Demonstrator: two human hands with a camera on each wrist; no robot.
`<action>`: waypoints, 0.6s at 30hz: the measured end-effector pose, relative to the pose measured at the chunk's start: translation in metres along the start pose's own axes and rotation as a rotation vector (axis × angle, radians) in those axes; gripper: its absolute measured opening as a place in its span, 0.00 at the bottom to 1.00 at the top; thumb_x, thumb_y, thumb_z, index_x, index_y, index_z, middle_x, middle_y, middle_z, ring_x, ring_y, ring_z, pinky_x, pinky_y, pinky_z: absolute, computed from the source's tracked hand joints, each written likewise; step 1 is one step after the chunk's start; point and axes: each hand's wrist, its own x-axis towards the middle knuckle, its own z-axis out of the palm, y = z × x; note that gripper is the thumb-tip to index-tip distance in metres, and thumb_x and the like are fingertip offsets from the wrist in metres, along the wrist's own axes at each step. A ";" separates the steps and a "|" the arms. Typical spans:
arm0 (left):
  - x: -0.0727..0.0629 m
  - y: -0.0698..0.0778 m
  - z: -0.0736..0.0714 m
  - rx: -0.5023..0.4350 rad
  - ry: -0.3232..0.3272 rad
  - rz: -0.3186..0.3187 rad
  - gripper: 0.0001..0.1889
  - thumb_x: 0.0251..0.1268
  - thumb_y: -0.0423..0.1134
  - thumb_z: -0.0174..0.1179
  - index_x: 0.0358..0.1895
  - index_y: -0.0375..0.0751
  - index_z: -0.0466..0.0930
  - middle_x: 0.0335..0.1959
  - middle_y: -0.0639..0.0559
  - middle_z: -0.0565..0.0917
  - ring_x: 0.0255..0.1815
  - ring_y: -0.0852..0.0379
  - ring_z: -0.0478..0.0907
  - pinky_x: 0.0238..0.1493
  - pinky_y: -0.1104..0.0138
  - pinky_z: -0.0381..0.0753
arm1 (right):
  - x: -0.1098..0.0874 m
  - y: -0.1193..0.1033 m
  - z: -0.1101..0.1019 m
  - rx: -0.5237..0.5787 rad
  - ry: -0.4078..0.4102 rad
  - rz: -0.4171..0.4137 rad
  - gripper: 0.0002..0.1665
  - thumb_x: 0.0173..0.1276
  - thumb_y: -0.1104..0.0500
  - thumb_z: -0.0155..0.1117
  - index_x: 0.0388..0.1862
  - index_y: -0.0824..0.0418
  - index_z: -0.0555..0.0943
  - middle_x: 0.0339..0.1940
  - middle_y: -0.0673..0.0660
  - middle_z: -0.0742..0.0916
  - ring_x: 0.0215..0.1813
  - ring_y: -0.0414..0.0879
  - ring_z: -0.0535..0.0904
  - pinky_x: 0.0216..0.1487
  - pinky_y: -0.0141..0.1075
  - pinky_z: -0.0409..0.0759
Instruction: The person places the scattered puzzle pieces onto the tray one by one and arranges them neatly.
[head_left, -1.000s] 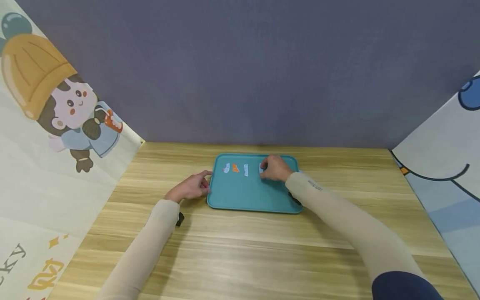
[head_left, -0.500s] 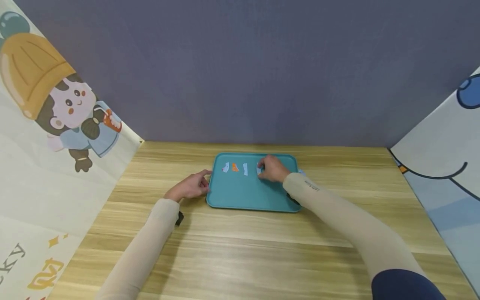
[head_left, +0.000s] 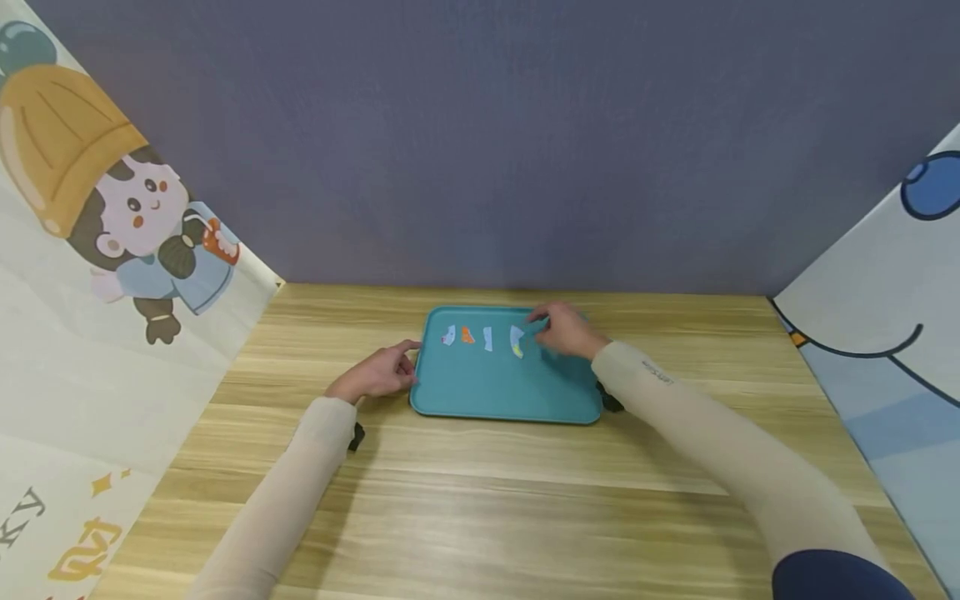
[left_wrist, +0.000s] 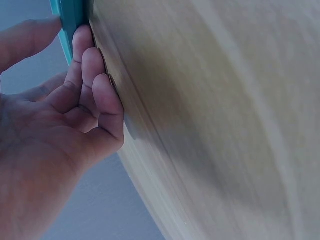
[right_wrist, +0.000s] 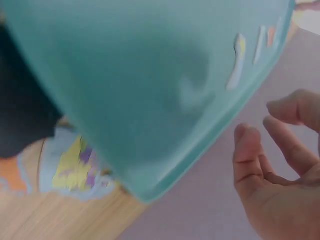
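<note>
The left hand pinches the blue tray's left edge. Over the tray's right side, the right hand, fingers loosely apart, is near a white-and-yellow piece.

Free approach to tray from 6 o'clock. Blocked: left hand at 9, right hand at 2, paper pieces 10–12.

Wood-grain table under 1 teal tray, 1 yellow-purple piece, 1 orange piece
</note>
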 end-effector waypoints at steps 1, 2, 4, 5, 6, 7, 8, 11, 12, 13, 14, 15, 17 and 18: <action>0.000 0.000 0.000 0.000 -0.002 -0.005 0.35 0.62 0.34 0.61 0.71 0.34 0.56 0.37 0.49 0.79 0.38 0.55 0.76 0.44 0.59 0.75 | -0.002 0.002 -0.003 0.006 -0.001 0.003 0.22 0.59 0.69 0.60 0.55 0.67 0.79 0.54 0.64 0.79 0.44 0.53 0.78 0.38 0.41 0.76; -0.001 0.000 0.000 0.000 -0.003 -0.006 0.35 0.62 0.34 0.61 0.71 0.34 0.55 0.38 0.49 0.79 0.39 0.55 0.76 0.43 0.59 0.75 | -0.004 0.003 -0.006 0.011 -0.001 0.008 0.22 0.59 0.69 0.60 0.55 0.68 0.79 0.54 0.64 0.80 0.45 0.53 0.79 0.37 0.41 0.76; -0.001 0.000 -0.001 0.001 -0.006 -0.008 0.35 0.62 0.34 0.61 0.71 0.34 0.55 0.38 0.49 0.79 0.38 0.55 0.76 0.43 0.59 0.75 | -0.007 0.007 -0.012 0.021 -0.001 0.015 0.23 0.59 0.69 0.60 0.56 0.69 0.78 0.55 0.65 0.79 0.46 0.54 0.78 0.38 0.42 0.76; -0.002 0.000 -0.001 0.000 -0.009 -0.010 0.35 0.63 0.34 0.61 0.71 0.34 0.55 0.38 0.49 0.79 0.38 0.55 0.76 0.43 0.59 0.75 | -0.010 0.009 -0.014 0.024 0.001 0.023 0.23 0.59 0.68 0.60 0.56 0.69 0.78 0.55 0.65 0.79 0.47 0.54 0.78 0.39 0.42 0.76; -0.002 0.000 -0.001 0.000 -0.010 -0.010 0.35 0.63 0.34 0.61 0.71 0.34 0.55 0.38 0.49 0.79 0.38 0.55 0.76 0.42 0.60 0.75 | -0.012 0.011 -0.016 0.024 0.001 0.029 0.23 0.59 0.68 0.60 0.56 0.69 0.78 0.56 0.65 0.79 0.48 0.55 0.78 0.39 0.42 0.76; -0.002 0.001 -0.002 -0.001 -0.012 -0.009 0.35 0.63 0.34 0.61 0.71 0.34 0.55 0.38 0.49 0.79 0.39 0.55 0.76 0.42 0.60 0.75 | -0.014 0.013 -0.018 0.024 0.002 0.032 0.23 0.59 0.68 0.60 0.56 0.69 0.78 0.56 0.65 0.78 0.48 0.55 0.77 0.40 0.42 0.76; -0.003 0.001 -0.002 -0.002 -0.013 -0.007 0.35 0.63 0.34 0.61 0.71 0.34 0.55 0.38 0.49 0.79 0.39 0.55 0.76 0.43 0.59 0.75 | -0.016 0.015 -0.020 0.024 0.004 0.039 0.23 0.60 0.68 0.60 0.56 0.69 0.78 0.56 0.66 0.78 0.49 0.55 0.77 0.40 0.42 0.76; -0.004 0.002 -0.002 -0.008 -0.015 -0.004 0.35 0.63 0.34 0.61 0.71 0.34 0.55 0.38 0.48 0.79 0.39 0.55 0.76 0.43 0.60 0.75 | -0.024 0.020 -0.025 0.032 0.010 0.057 0.23 0.60 0.67 0.60 0.57 0.68 0.77 0.56 0.66 0.78 0.48 0.55 0.77 0.39 0.42 0.76; -0.004 0.003 -0.002 -0.010 -0.014 -0.002 0.35 0.63 0.34 0.61 0.71 0.34 0.55 0.38 0.48 0.79 0.38 0.55 0.76 0.43 0.59 0.75 | -0.027 0.022 -0.027 0.036 0.013 0.059 0.23 0.61 0.67 0.60 0.57 0.68 0.77 0.56 0.66 0.78 0.48 0.55 0.77 0.38 0.42 0.76; -0.005 0.003 -0.001 -0.013 -0.014 -0.002 0.35 0.62 0.33 0.61 0.71 0.34 0.55 0.37 0.48 0.79 0.38 0.54 0.76 0.43 0.60 0.75 | -0.029 0.024 -0.028 0.043 0.016 0.058 0.23 0.61 0.67 0.60 0.57 0.69 0.77 0.56 0.67 0.77 0.47 0.56 0.77 0.38 0.42 0.76; -0.005 0.003 -0.001 -0.014 -0.014 0.000 0.35 0.62 0.33 0.61 0.71 0.34 0.55 0.37 0.48 0.79 0.38 0.54 0.76 0.42 0.60 0.75 | -0.032 0.025 -0.030 0.047 0.018 0.058 0.23 0.62 0.67 0.60 0.57 0.69 0.77 0.56 0.67 0.77 0.47 0.56 0.76 0.38 0.42 0.76; -0.006 0.003 -0.001 -0.015 -0.014 0.003 0.35 0.62 0.33 0.61 0.71 0.33 0.56 0.37 0.48 0.78 0.38 0.54 0.76 0.42 0.60 0.75 | -0.035 0.027 -0.032 0.052 0.020 0.061 0.23 0.62 0.67 0.60 0.57 0.69 0.77 0.56 0.67 0.77 0.47 0.56 0.76 0.38 0.43 0.77; -0.006 0.003 0.000 -0.016 -0.012 0.006 0.34 0.62 0.33 0.60 0.70 0.33 0.56 0.37 0.48 0.78 0.37 0.54 0.76 0.41 0.60 0.75 | -0.042 0.031 -0.034 0.052 0.026 0.065 0.22 0.63 0.66 0.60 0.58 0.69 0.76 0.56 0.68 0.76 0.48 0.57 0.75 0.39 0.43 0.77; -0.007 0.002 0.000 -0.015 -0.013 0.008 0.34 0.62 0.33 0.60 0.70 0.33 0.56 0.37 0.48 0.78 0.37 0.54 0.76 0.41 0.60 0.75 | -0.045 0.034 -0.035 0.054 0.028 0.068 0.22 0.63 0.66 0.61 0.58 0.69 0.76 0.56 0.67 0.75 0.49 0.57 0.75 0.40 0.44 0.77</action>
